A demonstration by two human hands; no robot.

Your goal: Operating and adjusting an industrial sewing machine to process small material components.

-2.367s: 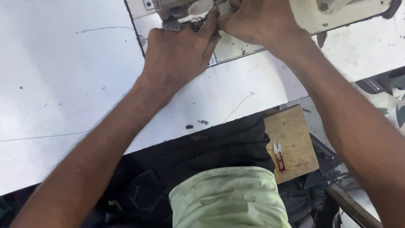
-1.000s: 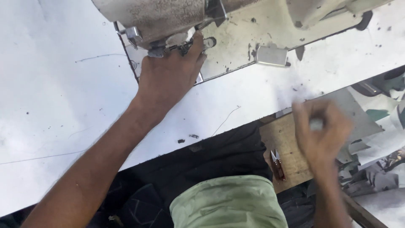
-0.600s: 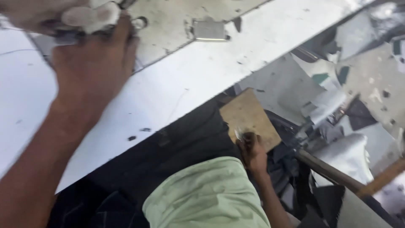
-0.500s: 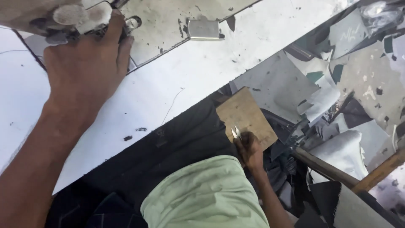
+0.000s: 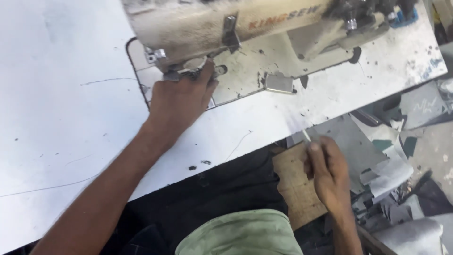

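The right hand [image 5: 330, 172] has been lifted from the wooden board [image 5: 295, 189], closed on a small snipper [image 5: 306, 137]. The left hand [image 5: 181, 99] is kept pressed, fingers curled, under the sewing machine [image 5: 226, 28] head on the table [image 5: 56, 118].

Red lettered label [image 5: 286, 17] on cream sewing machine [image 5: 198, 33], partly blurred

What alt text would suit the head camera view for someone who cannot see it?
A person's left hand rests at the needle area of a cream sewing machine on a white table, while the right hand holds a small thin tool over a wooden board beside the table's edge.
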